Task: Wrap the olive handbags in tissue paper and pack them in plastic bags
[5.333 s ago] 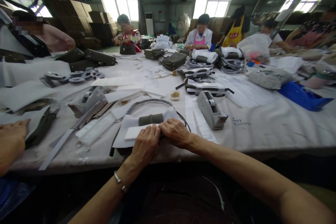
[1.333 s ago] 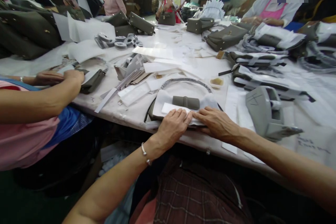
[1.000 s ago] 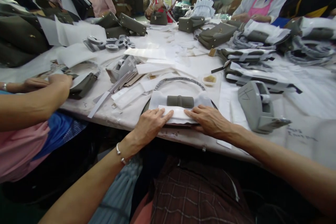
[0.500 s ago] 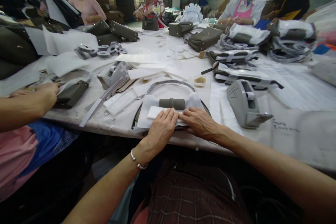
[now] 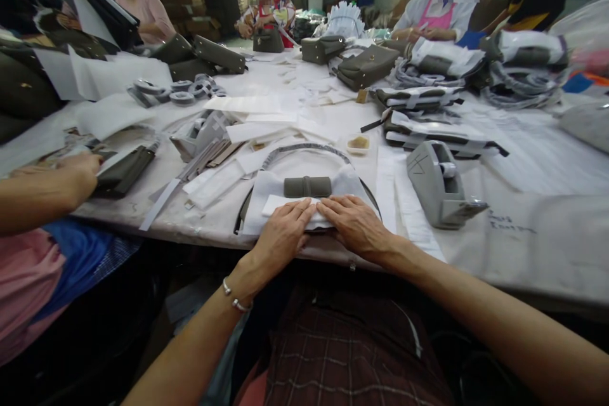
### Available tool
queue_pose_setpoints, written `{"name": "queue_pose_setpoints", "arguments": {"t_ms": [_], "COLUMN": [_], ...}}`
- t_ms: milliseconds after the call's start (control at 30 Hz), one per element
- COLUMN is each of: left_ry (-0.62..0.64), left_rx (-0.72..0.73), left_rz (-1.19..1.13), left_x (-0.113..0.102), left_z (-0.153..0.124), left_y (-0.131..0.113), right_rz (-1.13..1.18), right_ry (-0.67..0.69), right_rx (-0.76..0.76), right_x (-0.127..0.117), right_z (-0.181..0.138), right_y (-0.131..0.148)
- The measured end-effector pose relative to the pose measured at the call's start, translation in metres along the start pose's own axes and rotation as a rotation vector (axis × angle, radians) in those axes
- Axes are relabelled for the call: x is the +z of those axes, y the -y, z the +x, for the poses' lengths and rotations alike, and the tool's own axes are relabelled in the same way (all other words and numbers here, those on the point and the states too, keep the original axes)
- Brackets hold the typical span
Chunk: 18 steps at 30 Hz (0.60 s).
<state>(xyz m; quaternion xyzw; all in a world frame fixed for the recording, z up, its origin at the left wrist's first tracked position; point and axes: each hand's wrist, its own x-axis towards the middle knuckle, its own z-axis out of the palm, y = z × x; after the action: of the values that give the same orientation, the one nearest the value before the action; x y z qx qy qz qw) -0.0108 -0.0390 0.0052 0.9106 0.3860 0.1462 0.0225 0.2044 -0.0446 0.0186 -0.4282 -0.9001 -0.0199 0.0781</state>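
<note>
A grey-brown handbag (image 5: 307, 187) lies at the table's near edge, its middle strap piece showing through white wrapping paper (image 5: 261, 193). Its wrapped handle (image 5: 304, 148) arches away from me. Across the bag's near side rests a folded white sheet (image 5: 275, 204). My left hand (image 5: 288, 222) lies on this sheet with fingers stretched out. Beside it, fingertips almost touching, my right hand (image 5: 351, 219) rests flat on the sheet's right part. Both thumbs are low at the near edge, partly hidden.
A grey tape dispenser (image 5: 440, 184) stands to the right, another (image 5: 202, 130) to the left. Wrapped bags (image 5: 438, 133) are stacked at the right. Paper strips (image 5: 214, 181) lie left. A neighbour's hand (image 5: 78, 174) works on a bag at far left; several people sit across the table.
My right hand has slid forward and lies flatter on the folded sheet. My left hand has drawn slightly back and left. The view has shifted a little.
</note>
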Motion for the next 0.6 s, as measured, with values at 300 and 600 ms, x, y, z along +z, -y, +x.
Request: {"name": "queue_pose_setpoints", "arguments": {"t_ms": [300, 600], "left_ry": [-0.143, -0.224], "left_rx": [-0.505, -0.742], "left_rz": [-0.07, -0.239], "left_x": [-0.02, -0.018], "left_z": [0.007, 0.005], "left_y": [0.038, 0.034], "right_rz": [0.027, -0.038], "right_ry": [0.022, 0.133], "right_rx": [0.04, 0.057], "right_x": [0.006, -0.007], "right_z": [-0.003, 0.009], "right_y": [0.0, 0.009]}}
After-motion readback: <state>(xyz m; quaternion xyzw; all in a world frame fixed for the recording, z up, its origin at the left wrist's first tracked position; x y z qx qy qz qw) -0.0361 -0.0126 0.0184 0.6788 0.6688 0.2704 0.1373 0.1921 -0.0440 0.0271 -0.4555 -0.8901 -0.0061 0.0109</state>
